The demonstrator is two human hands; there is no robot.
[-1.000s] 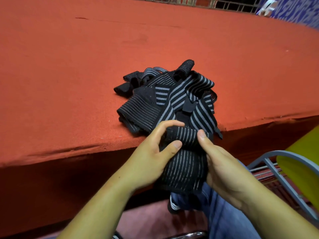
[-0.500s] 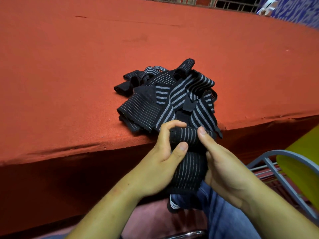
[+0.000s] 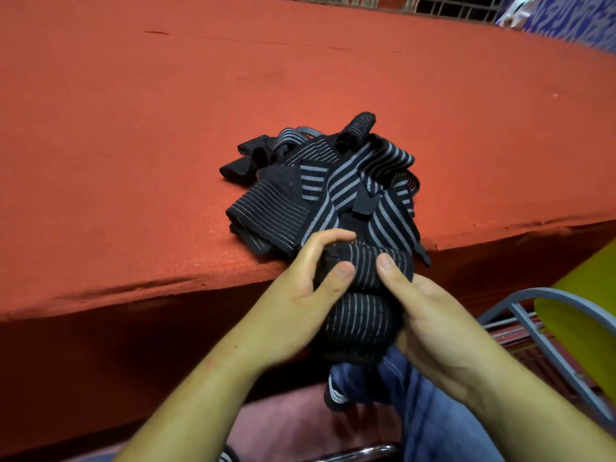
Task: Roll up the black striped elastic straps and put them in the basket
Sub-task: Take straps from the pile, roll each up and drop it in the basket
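Plainly the job is at an early stage. A tangled pile of straps (image 3: 320, 185) lies on the red table (image 3: 133, 145), close to its near edge. A few ends in it curl over, but none reads as a finished roll. No basket can be made out for certain; grey metal bars show at the right beside a yellow chair (image 3: 583, 321), and whether they belong to a basket I cannot tell. So, by my judgement, nothing has been put away, and nearly all the rolling is left.

One strap (image 3: 360, 321) is in work just below the table's near edge, in front of the pile. Its upper end is turned into a short roll (image 3: 366, 265), and the loose length hangs down toward the person's lap.

The left hand (image 3: 293, 301) is curled round the left end of the roll, fingers over the top and thumb pressed against its near face. The right hand (image 3: 433, 321) pinches the right part, thumb on the near face of the roll and the other fingers hidden behind the hanging cloth. Both hands are clamped on the same strap, near each other.
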